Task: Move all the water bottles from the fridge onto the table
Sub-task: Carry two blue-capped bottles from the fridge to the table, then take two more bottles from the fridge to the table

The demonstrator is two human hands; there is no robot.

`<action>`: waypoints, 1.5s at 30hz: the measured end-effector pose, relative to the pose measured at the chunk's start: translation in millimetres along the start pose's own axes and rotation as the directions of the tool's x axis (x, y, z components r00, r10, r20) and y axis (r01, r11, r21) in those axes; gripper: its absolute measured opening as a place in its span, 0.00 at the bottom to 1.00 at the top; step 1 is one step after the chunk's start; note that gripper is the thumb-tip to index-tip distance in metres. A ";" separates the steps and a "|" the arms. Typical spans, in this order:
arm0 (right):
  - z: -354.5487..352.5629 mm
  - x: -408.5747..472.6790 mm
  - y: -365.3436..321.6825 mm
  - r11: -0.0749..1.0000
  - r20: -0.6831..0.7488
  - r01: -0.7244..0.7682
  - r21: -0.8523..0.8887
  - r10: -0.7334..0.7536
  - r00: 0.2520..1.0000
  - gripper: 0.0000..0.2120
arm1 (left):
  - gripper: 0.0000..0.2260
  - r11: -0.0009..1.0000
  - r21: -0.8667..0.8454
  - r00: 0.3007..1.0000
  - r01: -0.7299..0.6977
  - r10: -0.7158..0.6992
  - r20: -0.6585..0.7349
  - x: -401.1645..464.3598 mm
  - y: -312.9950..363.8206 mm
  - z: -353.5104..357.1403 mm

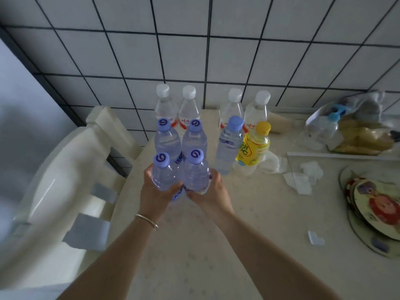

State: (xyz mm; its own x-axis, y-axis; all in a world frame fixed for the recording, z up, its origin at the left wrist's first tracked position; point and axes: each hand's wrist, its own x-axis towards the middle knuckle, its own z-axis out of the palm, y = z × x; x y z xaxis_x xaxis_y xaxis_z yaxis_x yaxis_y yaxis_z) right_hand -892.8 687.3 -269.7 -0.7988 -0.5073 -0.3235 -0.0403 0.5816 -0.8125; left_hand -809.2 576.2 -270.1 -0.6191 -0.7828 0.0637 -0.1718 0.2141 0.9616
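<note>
Two clear water bottles with blue swirl-marked caps stand at the near edge of a cluster on the cream table (249, 213). My left hand (154, 191) grips the left bottle (163, 174) low on its body. My right hand (213, 191) grips the right bottle (195, 172) the same way. Directly behind them stand two more blue-capped bottles (167, 137) (194, 138). Several white-capped bottles (165, 105) line the back by the tiled wall. A taller blue-capped bottle (229, 144) stands to the right. The fridge is not in view.
A yellow drink bottle (255, 144) stands beside the tall bottle. Crumpled plastic bags (355, 126), paper scraps (303, 176) and round printed plates (378, 206) crowd the table's right side. A white chair (65, 169) stands at the table's left edge.
</note>
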 end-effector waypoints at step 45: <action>271.5 -711.5 -14.0 0.818 0.753 0.574 -0.033 -0.357 0.552 0.25 | 0.15 0.983 -0.126 0.536 0.137 -0.181 -0.825 -709.8 -0.8 -446.6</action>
State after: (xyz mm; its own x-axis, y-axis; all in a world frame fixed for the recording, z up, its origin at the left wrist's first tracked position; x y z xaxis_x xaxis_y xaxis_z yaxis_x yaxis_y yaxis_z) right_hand -160.9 867.4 -159.9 0.0255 -0.9669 -0.2540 -0.5117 0.2057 -0.8342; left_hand -27.5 870.6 -196.8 0.3315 -0.9400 0.0808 -0.1569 0.0295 0.9872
